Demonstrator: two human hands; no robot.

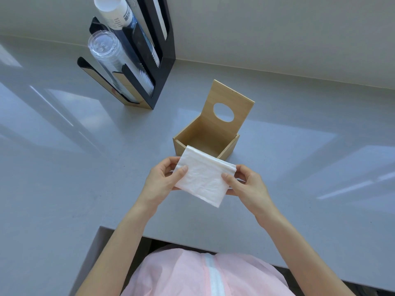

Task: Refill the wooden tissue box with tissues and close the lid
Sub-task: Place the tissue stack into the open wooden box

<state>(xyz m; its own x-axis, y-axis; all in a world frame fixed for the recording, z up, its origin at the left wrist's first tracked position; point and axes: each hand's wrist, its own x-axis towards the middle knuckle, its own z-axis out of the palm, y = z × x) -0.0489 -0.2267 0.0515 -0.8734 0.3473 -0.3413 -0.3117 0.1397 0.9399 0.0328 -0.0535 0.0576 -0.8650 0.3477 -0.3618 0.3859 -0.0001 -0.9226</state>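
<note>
White tissue stack (202, 176) pinched between left hand (163, 180) and right hand (245, 184), before open wooden box (205, 137).

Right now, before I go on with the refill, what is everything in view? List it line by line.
Wooden tissue box: one, light wood, centre of the counter, inside looks empty.
Lid: one, light wood with an oval hole, standing open at the box's far side.
Tissues: one folded stack, white, held above the counter just in front of the box.
Cup holder: one, black, far left of the counter.
Clear cups: one stack, transparent, in the holder's front slot.
White cups: one stack, white, in the slot behind.
Counter: one, grey, glossy.
Left hand: gripping the tissues' left edge.
Right hand: gripping the tissues' right edge.
</note>
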